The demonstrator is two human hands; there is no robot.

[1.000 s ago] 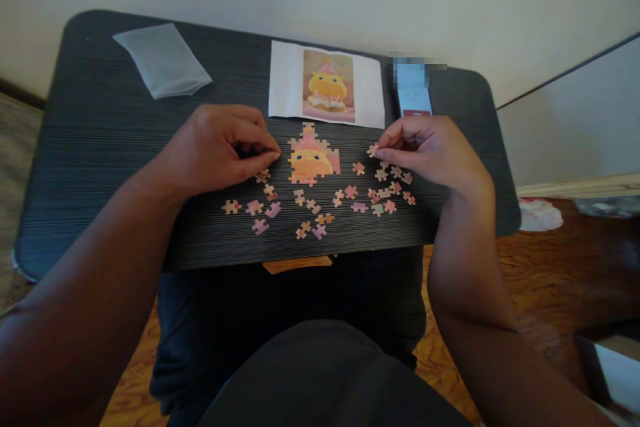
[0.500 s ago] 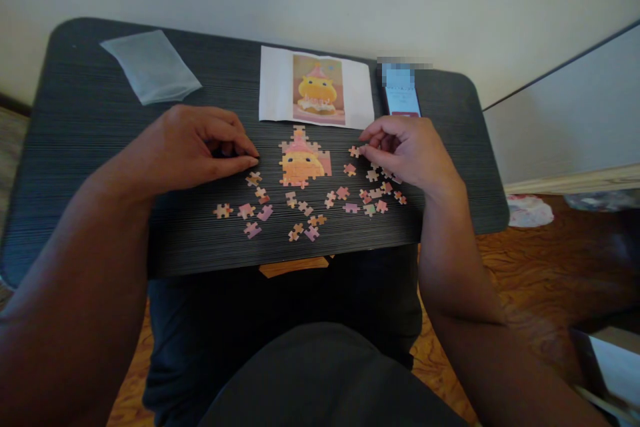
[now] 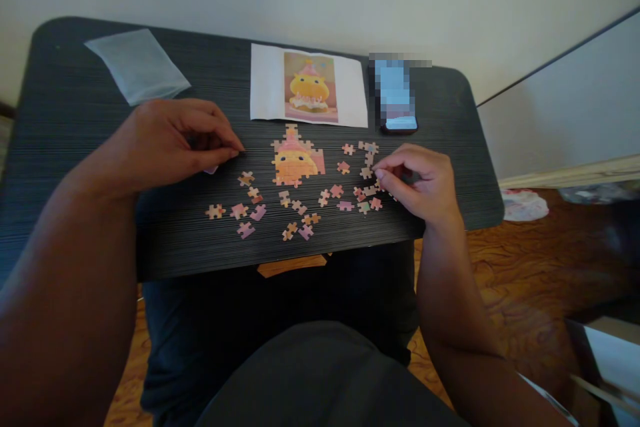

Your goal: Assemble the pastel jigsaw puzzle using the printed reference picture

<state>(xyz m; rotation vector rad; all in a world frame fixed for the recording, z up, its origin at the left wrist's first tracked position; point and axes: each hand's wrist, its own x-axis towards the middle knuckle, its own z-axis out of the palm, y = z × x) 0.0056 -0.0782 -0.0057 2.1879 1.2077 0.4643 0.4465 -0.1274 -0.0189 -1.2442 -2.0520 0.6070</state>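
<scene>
A partly joined puzzle [image 3: 295,161] of a yellow figure with a pink hat lies mid-table. Several loose pieces [image 3: 280,210] are scattered in front of it and to its right. My left hand [image 3: 173,140] rests curled on the table left of the puzzle, thumb and finger pinched, with a pale piece [image 3: 211,170] peeking out under it. My right hand [image 3: 420,181] sits among the loose pieces at the right, fingertips pinched together on a piece [image 3: 379,179] lying there. A printed reference picture [image 3: 309,85] lies behind the puzzle.
The dark table [image 3: 90,167] stands against a pale wall. A clear plastic bag [image 3: 136,65] lies at its back left. A phone [image 3: 397,97] lies right of the reference picture. My lap fills the space below the table's near edge, with wooden floor to the right.
My right hand has put down the piece it held up near the phone and dropped nearer to me, onto the loose pieces. My left hand has drawn left, away from the puzzle.
</scene>
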